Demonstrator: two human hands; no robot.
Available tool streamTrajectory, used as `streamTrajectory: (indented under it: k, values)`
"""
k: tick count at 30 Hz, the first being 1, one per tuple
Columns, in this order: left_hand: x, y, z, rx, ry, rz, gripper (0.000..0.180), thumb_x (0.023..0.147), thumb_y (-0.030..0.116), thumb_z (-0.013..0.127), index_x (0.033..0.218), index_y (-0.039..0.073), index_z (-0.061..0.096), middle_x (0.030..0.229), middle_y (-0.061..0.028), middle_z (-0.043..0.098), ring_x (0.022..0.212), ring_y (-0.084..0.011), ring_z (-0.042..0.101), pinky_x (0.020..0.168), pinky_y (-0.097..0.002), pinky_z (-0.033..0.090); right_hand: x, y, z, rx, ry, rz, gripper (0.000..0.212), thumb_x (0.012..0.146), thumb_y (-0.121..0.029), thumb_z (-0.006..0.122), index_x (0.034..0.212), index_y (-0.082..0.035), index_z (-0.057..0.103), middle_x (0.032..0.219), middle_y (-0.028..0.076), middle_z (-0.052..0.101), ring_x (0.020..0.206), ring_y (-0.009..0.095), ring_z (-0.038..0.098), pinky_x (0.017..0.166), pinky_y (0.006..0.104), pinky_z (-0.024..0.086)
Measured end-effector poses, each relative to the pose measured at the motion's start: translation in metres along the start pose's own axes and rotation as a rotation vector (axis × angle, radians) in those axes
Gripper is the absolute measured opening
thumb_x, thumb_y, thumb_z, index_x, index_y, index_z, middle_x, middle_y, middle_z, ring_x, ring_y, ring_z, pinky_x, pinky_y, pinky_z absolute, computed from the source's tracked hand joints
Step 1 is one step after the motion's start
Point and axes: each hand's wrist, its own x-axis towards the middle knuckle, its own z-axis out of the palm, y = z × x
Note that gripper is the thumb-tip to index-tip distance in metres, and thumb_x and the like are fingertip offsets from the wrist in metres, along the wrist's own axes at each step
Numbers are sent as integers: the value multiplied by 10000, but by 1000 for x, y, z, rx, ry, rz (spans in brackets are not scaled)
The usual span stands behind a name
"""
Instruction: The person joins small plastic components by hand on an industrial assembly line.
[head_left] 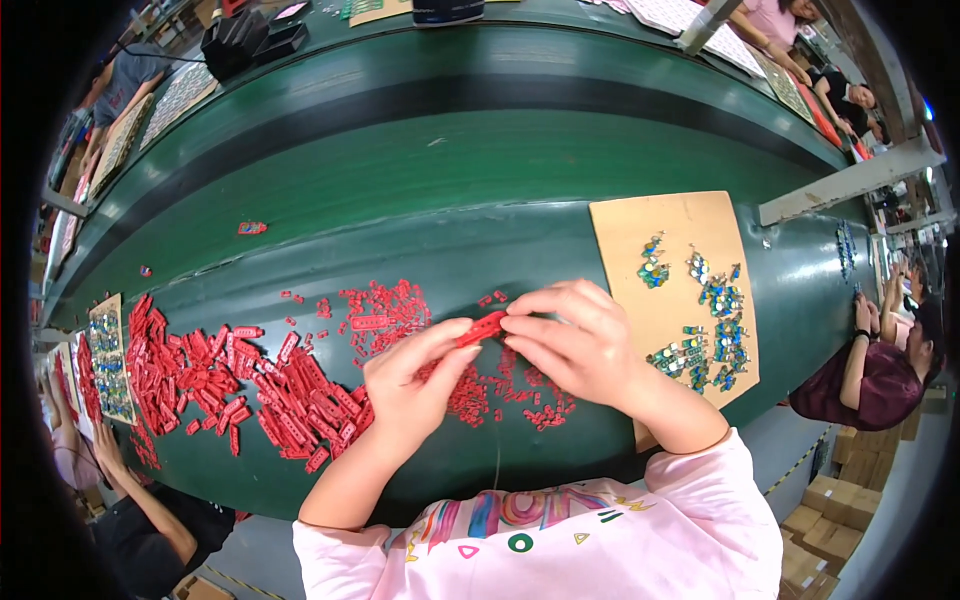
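Note:
A small, long red plastic piece (pixel 481 329) is held level between my two hands above the green table. The thumb and fingers of my left hand (pixel 412 378) pinch its left end. At its right end, my right hand (pixel 578 338) grips it with bent fingertips. Beneath and around my hands lie many tiny red plastic parts (pixel 390 306), some partly hidden by the fingers. Left of my left hand spreads a heap of longer red plastic pieces with holes (pixel 310 405).
A tan board (pixel 660 222) with clusters of small blue-green electronic parts (pixel 722 300) lies to my right. Beyond runs a green conveyor belt (pixel 480 150) carrying a small coloured piece (pixel 252 228). A metal post (pixel 850 182) stands at right. Co-workers sit on both sides.

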Motion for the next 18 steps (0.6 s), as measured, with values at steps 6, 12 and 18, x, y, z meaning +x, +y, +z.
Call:
streamTrajectory:
  k: [6,12,18]
  values:
    - [-1,-6,-6,-244,23,-164,305,782,-96,732,1074,-10,711,949,-102,748,799,-148,718,716,-235,574,-20,80,-54,-360,-14,269,198,815,-44,694,1011,-43,723,1092,82,683,940,258,628,851,342,502]
    - [5,-3,-5,-358,-8,-255,313,802,-106,713,1099,-7,698,969,-118,744,861,-165,723,772,-238,581,-69,142,-107,-364,-178,587,233,814,5,665,1042,-15,707,1044,82,687,889,230,653,793,314,515]
    - [4,-7,-2,-344,-46,-219,316,803,-101,715,1103,-3,699,975,-112,745,866,-153,719,771,-234,576,-56,129,-96,-250,-95,816,173,830,2,678,997,-13,722,964,68,686,761,158,637,687,281,503]
